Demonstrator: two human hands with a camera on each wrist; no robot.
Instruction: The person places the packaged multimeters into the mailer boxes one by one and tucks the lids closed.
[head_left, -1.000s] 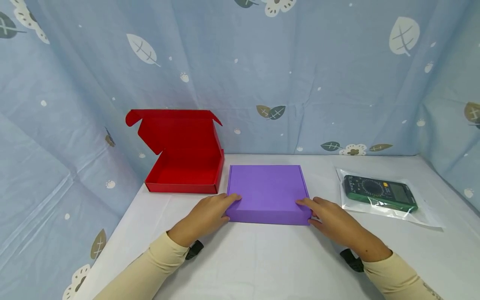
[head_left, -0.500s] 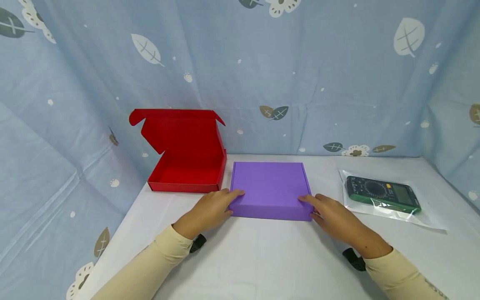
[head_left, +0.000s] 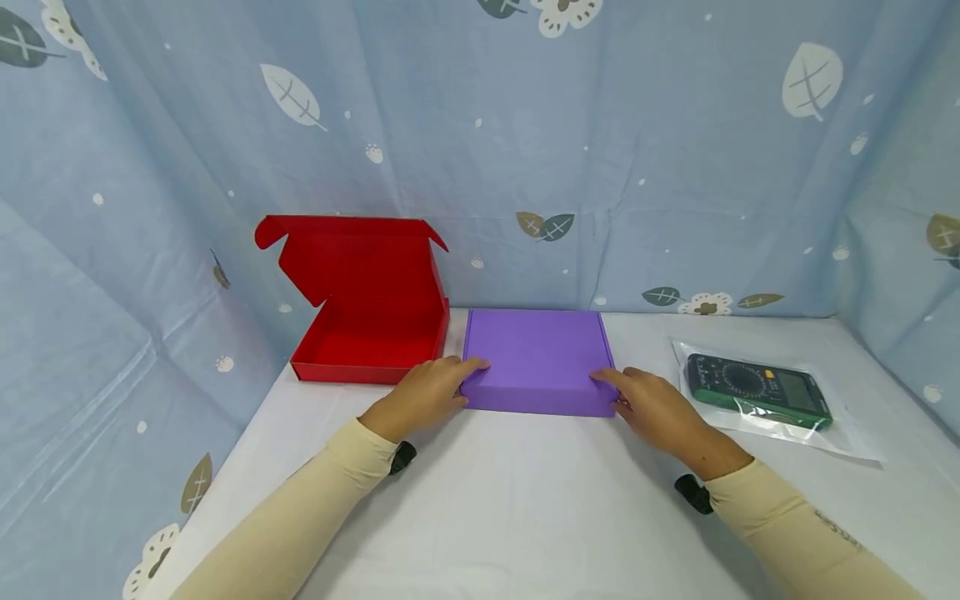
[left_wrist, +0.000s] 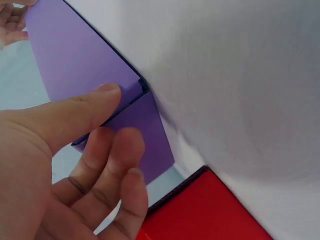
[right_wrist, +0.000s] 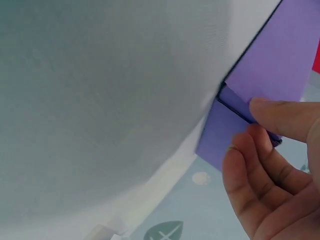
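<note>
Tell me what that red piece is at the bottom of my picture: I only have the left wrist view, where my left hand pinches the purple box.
Observer: It's part of a red box, and from the head view I can see its lid standing raised.

Operator: Good. Anything further to the right that I'm missing?

Observer: Yes, a multimeter in a clear bag, lying on the white table to the right of the right hand.

Operator: And where is that hand's index finger?

Observer: Its index finger lies over the top of the purple box, near the front right corner.
</note>
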